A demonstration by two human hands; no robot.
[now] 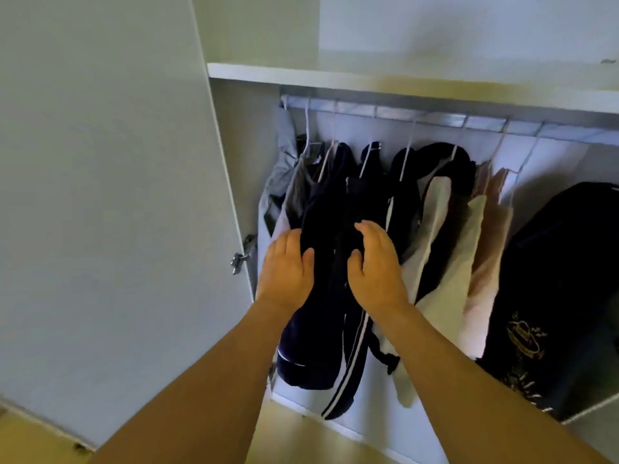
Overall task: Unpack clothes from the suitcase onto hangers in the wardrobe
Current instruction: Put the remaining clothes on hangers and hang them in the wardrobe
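Inside the open wardrobe several garments hang on white hangers from a metal rail [435,117]. A dark navy garment [330,236] hangs in front of me, between my two hands. My left hand [286,271] curls round its left edge, thumb on the front of the cloth. My right hand [375,266] grips its right side, fingers bent into the fabric. A navy piece with white stripes [351,360] hangs lower beneath my hands. Cream clothes [442,236] and pink clothes [492,229] hang to the right. The suitcase is out of view.
The white wardrobe door [110,195] stands open at left, its hinge [239,262] near my left hand. A shelf [368,78] runs above the rail. A dark garment with gold embroidery [549,296] hangs at far right. Grey clothes [278,182] fill the left corner.
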